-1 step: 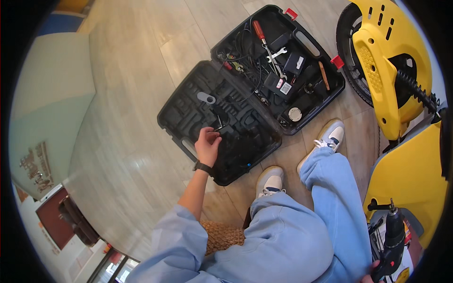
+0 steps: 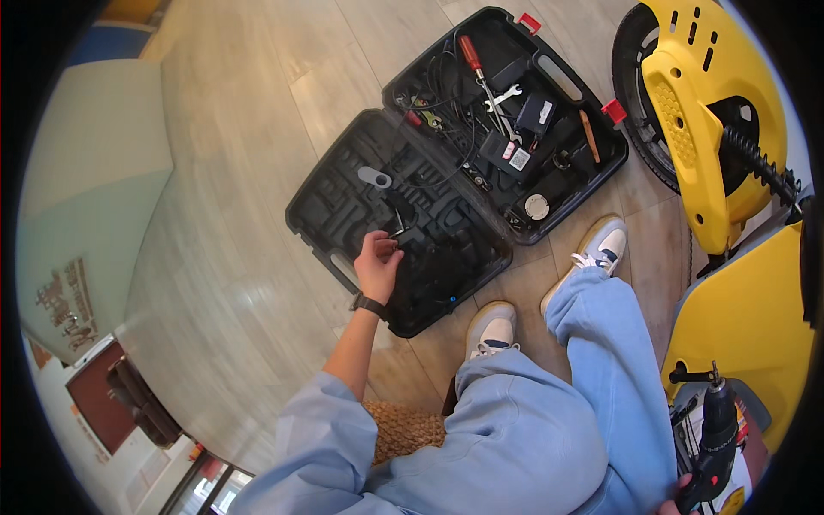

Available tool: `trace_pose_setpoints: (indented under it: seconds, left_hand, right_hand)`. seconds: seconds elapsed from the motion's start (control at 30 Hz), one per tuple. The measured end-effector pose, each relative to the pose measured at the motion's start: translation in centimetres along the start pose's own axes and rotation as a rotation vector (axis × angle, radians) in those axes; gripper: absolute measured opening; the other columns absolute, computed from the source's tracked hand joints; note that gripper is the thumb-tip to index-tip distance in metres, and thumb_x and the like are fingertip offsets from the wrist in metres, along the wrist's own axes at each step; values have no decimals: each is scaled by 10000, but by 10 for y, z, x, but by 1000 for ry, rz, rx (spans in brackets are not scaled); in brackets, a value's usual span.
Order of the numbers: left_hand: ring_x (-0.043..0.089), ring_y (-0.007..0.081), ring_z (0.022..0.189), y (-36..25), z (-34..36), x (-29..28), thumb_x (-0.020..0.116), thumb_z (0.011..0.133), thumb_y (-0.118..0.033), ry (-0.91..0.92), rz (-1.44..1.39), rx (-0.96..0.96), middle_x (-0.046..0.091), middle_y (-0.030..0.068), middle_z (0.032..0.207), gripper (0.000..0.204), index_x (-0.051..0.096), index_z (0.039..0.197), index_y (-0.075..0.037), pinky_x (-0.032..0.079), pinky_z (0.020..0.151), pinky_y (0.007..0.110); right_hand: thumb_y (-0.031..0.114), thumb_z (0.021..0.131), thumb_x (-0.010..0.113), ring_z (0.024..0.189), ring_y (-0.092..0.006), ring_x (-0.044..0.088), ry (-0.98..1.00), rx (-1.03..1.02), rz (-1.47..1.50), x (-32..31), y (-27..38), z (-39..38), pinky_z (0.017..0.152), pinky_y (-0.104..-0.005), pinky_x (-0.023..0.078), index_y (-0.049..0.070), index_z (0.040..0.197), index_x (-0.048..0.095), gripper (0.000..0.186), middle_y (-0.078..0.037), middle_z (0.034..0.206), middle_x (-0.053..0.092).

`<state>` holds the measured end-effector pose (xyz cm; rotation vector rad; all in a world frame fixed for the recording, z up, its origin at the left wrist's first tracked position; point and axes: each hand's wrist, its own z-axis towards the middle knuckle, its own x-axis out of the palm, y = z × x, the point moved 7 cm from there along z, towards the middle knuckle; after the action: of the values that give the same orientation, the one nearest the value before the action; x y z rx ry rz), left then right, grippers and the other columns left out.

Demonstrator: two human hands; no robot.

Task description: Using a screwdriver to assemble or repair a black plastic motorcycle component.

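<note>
My left hand point(image 2: 378, 264), with a dark wristband, is over the near half of an opened black toolbox point(image 2: 319, 247). Its thumb and fingers are pinched together at a small, thin metal piece point(image 2: 399, 230) whose kind I cannot make out. Beside it in that half lies a grey oval object point(image 2: 375, 178). Low at the right edge, my right hand point(image 2: 671, 507) is mostly cut off, its fingers around the grip of a black cordless drill point(image 2: 717, 429). The drill points up, with a metal bit in its chuck.
The toolbox's far half holds a red-handled screwdriver point(image 2: 469, 53), a wrench point(image 2: 504, 98), cables, black boxes point(image 2: 536, 113) and a round pale disc point(image 2: 536, 207). A yellow two-wheeler point(image 2: 738, 318) stands at the right. My shoes point(image 2: 492, 330) are close to the toolbox. A woven seat point(image 2: 403, 433) is beneath me.
</note>
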<state>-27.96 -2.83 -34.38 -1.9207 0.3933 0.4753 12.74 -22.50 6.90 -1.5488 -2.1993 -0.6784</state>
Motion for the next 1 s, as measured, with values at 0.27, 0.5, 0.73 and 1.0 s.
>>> trace_pose_setpoints:
  seconds: [0.27,0.5,0.73,1.0]
  left_hand:
    - [617,192,769,-13,-7,-8,747,752,-73,-111,302,122,655,62,823,189,651,912,-45,501,686,315]
    - [577,271,869,-19,18,4,637,837,-212,-112,759,134,583,55,858,107,712,836,-136,437,690,424]
    - [582,291,854,-19,14,-5,618,850,-232,-108,673,86,582,78,870,122,634,855,-111,434,684,435]
    - [566,259,831,-141,18,48,681,732,-101,-56,415,524,594,55,843,124,627,844,-100,428,716,377]
  right_hand:
    - [195,909,638,493,-21,493,12,-7,-13,6,-2,6,462,-183,435,85,1430,310,626,43,695,506]
    - [202,908,644,490,-25,503,47,43,-13,9,-3,9,460,-192,438,95,1431,312,628,45,684,504]
    - [199,921,617,508,-48,491,1,28,11,2,-3,-1,502,-206,432,115,1451,265,642,31,724,501]
    - [220,931,603,529,-43,467,-32,-16,0,5,-1,-1,521,-228,411,107,1428,273,607,32,736,475]
